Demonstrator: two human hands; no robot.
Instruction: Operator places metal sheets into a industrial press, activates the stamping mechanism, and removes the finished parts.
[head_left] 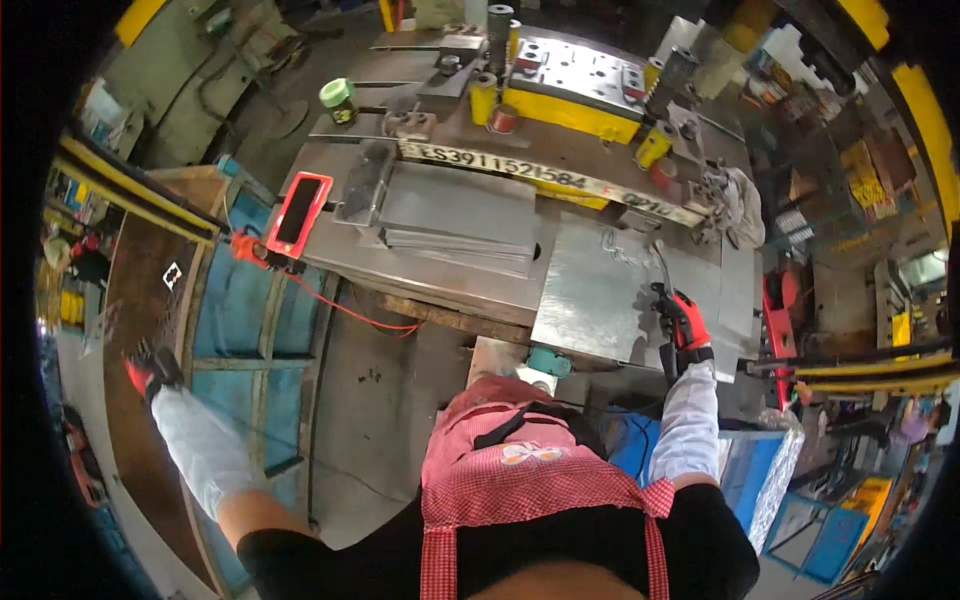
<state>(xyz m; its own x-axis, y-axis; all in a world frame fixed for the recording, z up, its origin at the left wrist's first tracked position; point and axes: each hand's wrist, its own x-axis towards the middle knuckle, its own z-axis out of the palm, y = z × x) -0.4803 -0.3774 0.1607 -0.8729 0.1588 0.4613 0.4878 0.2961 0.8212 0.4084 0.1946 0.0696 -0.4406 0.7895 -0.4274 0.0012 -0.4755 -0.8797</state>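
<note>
My left hand (152, 368), in a black-and-red glove, reaches out over a brown board (150, 440) at the left. Its fingers look apart, with nothing seen in them. At the right, my right hand (686, 325), gloved alike, is closed around a slim dark tool (663, 268) with a curved rod; its exact kind is unclear. Hand and tool are over a shiny flat metal sheet (590, 290) at the near edge of the press bed. Left of this sheet lies a stack of grey metal sheets (460, 215).
A phone in a red case (300, 213) lies on the bed's left corner, near a green-lidded jar (338, 100). Behind stands a die set (575, 85) with yellow blocks. A small punched piece (172, 276) lies on the board. Yellow-black bars (140, 190) flank the bed.
</note>
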